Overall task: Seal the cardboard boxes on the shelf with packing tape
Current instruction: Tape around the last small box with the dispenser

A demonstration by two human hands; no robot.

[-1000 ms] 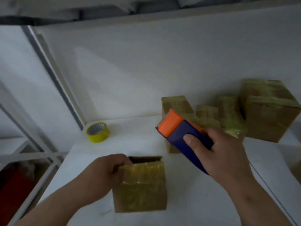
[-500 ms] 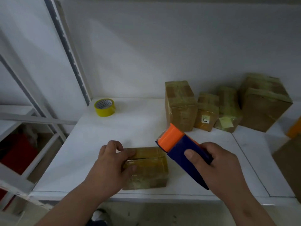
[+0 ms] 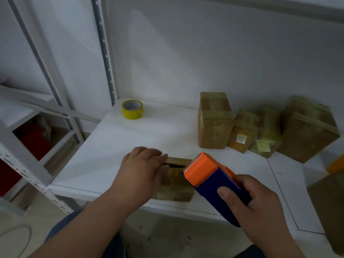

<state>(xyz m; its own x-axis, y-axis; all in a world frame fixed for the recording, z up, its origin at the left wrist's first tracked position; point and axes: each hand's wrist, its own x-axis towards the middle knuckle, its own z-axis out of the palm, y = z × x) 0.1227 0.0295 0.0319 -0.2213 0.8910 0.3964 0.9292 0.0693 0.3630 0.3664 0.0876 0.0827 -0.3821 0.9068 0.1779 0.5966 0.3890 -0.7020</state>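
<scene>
Near the lower middle of the frame a small cardboard box (image 3: 175, 185) sits at the front edge of the white shelf (image 3: 115, 146), its top flaps not fully down, with a dark gap showing along the far side. The left hand (image 3: 143, 170) lies over the left part of that box, fingers bent across the top edge and holding the flap. The right hand (image 3: 255, 202), lower right of the frame, grasps a tape dispenser (image 3: 214, 181) with a dark blue body and an orange head; the thumb lies on the blue face and the orange end points up and left, just over the right end of the box. Whether the head touches the cardboard cannot be told. At the upper middle of the shelf, near the back corner, a yellow tape roll (image 3: 132, 109) lies on its side. To the right, against the wall, stand four taped boxes (image 3: 214, 121) side by side, the rightmost the largest and tilted. A red object (image 3: 35, 140) shows on a lower shelf at the left edge.
</scene>
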